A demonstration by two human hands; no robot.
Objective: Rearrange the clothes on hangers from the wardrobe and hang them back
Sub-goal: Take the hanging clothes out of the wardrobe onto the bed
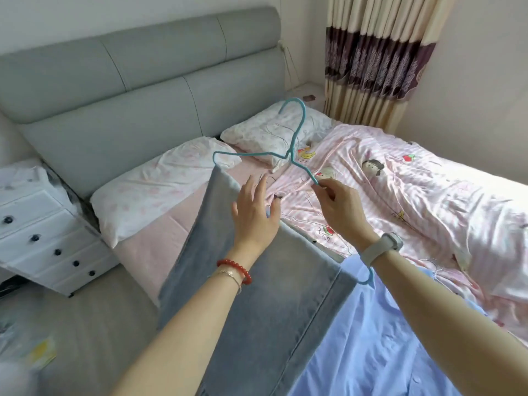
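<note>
A teal wire hanger (pixel 294 138) is held up over the bed, hook pointing away from me. Light blue-grey jeans (pixel 257 295) are draped over its bottom bar and hang toward me. My right hand (pixel 340 207) pinches the hanger's right shoulder wire between thumb and fingers. My left hand (pixel 255 212) is over the top fold of the jeans, fingers spread and fairly straight, the thumb near the bar. A light blue shirt (pixel 380 338) lies on the bed under my right forearm.
The bed carries a pink cartoon-print duvet (pixel 414 190), two pale pillows (pixel 160 181) and a grey padded headboard (pixel 128 90). A white drawer unit (pixel 43 235) stands at the left. Striped curtains (pixel 377 58) hang at the back right.
</note>
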